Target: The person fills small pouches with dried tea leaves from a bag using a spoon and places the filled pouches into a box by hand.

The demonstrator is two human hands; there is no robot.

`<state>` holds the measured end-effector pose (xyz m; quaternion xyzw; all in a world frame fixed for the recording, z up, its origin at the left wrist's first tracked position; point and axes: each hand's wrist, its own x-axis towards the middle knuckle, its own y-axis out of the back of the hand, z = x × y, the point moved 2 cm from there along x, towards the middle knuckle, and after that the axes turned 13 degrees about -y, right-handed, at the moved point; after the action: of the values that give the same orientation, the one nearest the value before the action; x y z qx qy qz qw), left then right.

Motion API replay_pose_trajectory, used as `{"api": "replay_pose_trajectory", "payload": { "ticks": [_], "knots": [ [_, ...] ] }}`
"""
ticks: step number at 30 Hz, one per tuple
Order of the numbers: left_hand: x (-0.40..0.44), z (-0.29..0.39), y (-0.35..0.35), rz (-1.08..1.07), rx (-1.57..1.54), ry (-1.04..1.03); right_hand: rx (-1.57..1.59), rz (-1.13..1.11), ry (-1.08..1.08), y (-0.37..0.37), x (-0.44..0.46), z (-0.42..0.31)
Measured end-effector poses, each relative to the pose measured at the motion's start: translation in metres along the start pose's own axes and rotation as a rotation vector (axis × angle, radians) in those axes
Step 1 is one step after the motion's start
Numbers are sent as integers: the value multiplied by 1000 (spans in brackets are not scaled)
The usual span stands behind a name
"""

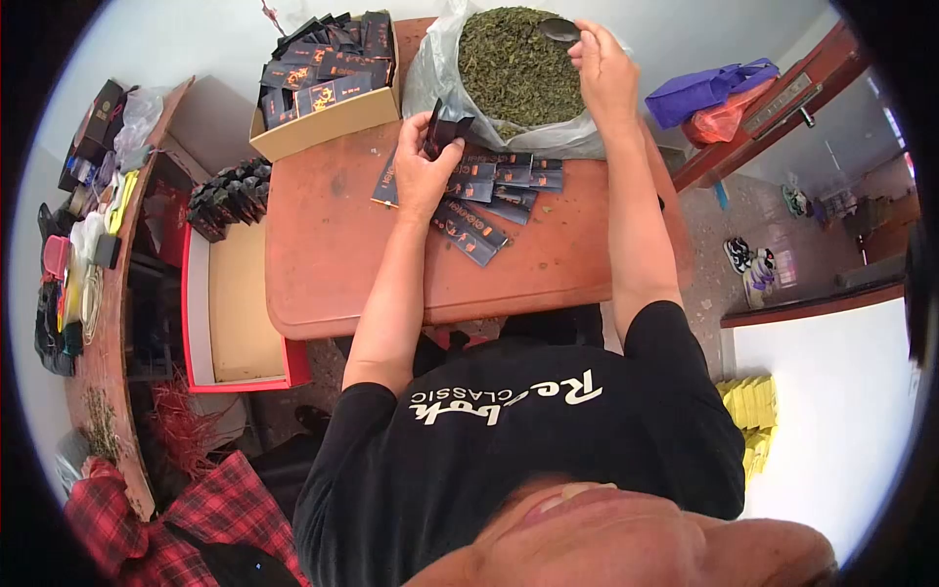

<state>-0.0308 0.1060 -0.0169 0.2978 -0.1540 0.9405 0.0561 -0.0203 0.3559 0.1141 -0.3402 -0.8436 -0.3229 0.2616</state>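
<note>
My left hand [427, 166] is closed around a small black pouch [448, 131], whose top edges flare apart. In my right hand [605, 70] is a metal spoon [559, 30], its bowl over the right part of a heap of dried green leaves [509, 73]. The leaves fill a clear plastic bag [437, 73] at the far side of the table. Several flat black pouches with orange print [474, 231] lie fanned and overlapping on the tabletop, just right of my left hand.
A cardboard box [337, 122] of black packets stands at the table's [342, 264] far left corner. Lower left, a red-rimmed box [235, 323] holds filled black pouches at one end. A cluttered shelf [112, 323] runs along the left; a purple bag [709, 93] is at the right.
</note>
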Motion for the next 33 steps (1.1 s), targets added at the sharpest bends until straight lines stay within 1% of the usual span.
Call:
{"api": "replay_pose_trajectory", "payload": {
  "ticks": [4,7,8,11,14,17,20,22,23,26,29,30,33],
  "knots": [
    [-1,2,0,1,-12,-9,-172,-76,126,-33,-13,25],
    [0,4,0,1,16,-12,-110,-186,46,-44,-39,25],
    [-1,4,0,1,37,-12,-96,-210,87,-42,-45,23],
    [-1,2,-1,-4,12,6,-122,-196,119,-38,-53,23],
    [-1,0,-1,-6,80,-11,-141,-114,87,-26,-52,12],
    [-1,-9,1,0,141,-53,6,-69,17,-11,-50,-8],
    [-1,-9,1,-6,221,-53,280,-90,-103,1,-55,-30],
    [0,-13,1,-5,305,-143,368,-135,-145,6,-59,-43],
    [-1,-15,1,-5,346,-186,411,-158,-167,8,-62,-48],
    [0,-7,-1,-13,452,-275,380,-238,-180,3,-74,-63],
    [-1,6,-4,-26,521,-297,237,-332,-116,-9,-80,-66],
    [-2,5,-4,-32,516,-288,186,-394,-98,-12,-82,-67],
    [-2,5,-5,-58,512,-267,7,-321,147,-21,-82,-62]
  ]
}}
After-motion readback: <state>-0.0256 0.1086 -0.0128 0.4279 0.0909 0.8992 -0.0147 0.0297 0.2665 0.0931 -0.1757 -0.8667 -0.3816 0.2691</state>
